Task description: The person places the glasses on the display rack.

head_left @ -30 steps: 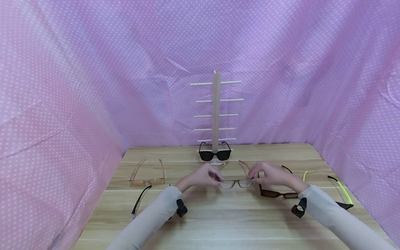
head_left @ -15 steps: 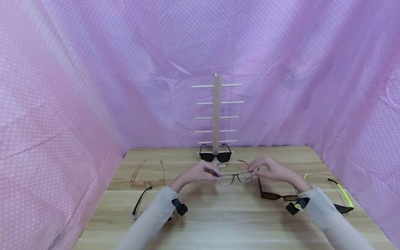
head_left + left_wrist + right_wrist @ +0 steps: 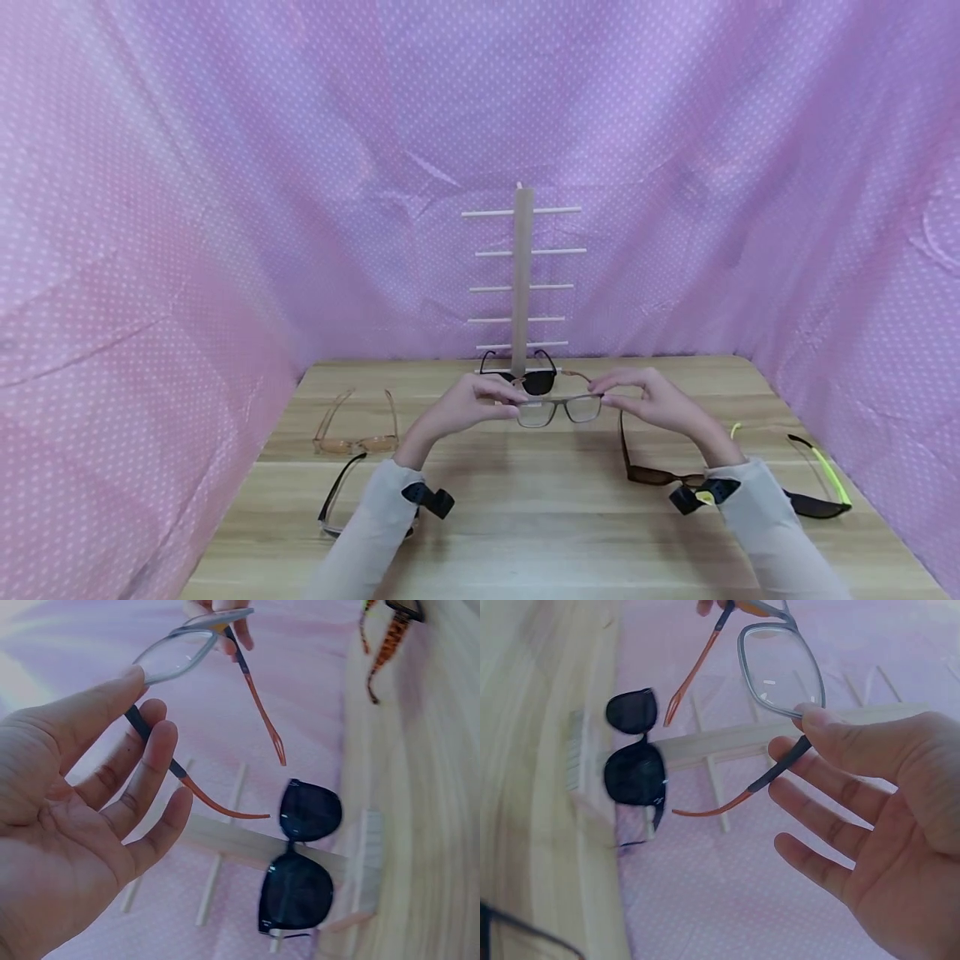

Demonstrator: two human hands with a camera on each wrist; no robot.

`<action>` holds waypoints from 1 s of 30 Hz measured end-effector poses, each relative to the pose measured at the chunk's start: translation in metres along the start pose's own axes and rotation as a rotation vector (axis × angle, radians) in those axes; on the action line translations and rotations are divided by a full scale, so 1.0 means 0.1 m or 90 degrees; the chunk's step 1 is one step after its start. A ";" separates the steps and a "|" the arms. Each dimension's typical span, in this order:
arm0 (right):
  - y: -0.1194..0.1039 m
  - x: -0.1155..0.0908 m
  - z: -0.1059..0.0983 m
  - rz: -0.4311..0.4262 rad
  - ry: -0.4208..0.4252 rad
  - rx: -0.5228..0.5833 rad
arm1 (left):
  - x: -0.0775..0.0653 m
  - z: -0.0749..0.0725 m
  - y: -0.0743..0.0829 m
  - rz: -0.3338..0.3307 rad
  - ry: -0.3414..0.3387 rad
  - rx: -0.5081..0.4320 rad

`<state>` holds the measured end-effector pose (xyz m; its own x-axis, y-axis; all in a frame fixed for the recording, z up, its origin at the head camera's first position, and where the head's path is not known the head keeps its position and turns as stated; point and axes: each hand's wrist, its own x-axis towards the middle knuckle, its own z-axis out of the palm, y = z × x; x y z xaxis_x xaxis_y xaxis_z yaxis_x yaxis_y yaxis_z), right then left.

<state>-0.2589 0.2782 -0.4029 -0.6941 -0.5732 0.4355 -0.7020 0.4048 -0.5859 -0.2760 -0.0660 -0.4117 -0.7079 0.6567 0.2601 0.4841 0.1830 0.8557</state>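
Observation:
A pair of clear-lensed eyeglasses (image 3: 558,410) with a grey frame is held up between both hands, temples unfolded and pointing away from me. My left hand (image 3: 467,410) pinches the left hinge corner between thumb and fingers. At the opposite corner, my right hand (image 3: 655,405) pinches the frame the same way. Orange tips (image 3: 229,808) end the dark temples, as the left wrist view shows. Just behind hang black sunglasses (image 3: 635,772) on the lowest rod of a wooden display stand (image 3: 522,283), partly covered by the eyeglasses in the head view.
White rods (image 3: 555,251) cross the stand above the sunglasses. Peach glasses (image 3: 352,444) and black-templed glasses (image 3: 339,492) lie on the left of the wooden table (image 3: 525,533). On the right lie brown sunglasses (image 3: 660,477) and sunglasses with yellow-green temples (image 3: 828,471). A dotted pink-purple cloth (image 3: 375,208) surrounds the table.
Both hands have lifted the eyeglasses off the table and carried them away from me toward the stand. The eyeglasses now overlap the black sunglasses in the head view.

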 end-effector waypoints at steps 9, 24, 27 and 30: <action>-0.14 0.13 0.05 -0.050 0.054 0.022 | -0.14 -0.06 0.09 0.049 0.080 -0.004; -0.10 0.46 0.13 -0.016 0.125 0.027 | -0.06 -0.31 0.11 0.071 0.157 0.018; -0.07 0.51 0.16 -0.005 0.133 0.036 | -0.03 -0.32 0.05 0.077 0.177 0.012; -0.03 0.57 0.19 -0.005 0.140 0.052 | -0.01 -0.32 -0.02 0.084 0.203 0.006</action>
<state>-0.2933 0.2309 -0.3898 -0.7128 -0.4041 0.5733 -0.6986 0.3361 -0.6317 -0.2925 -0.0900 -0.3994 -0.7633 0.4141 0.4959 0.5858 0.1199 0.8015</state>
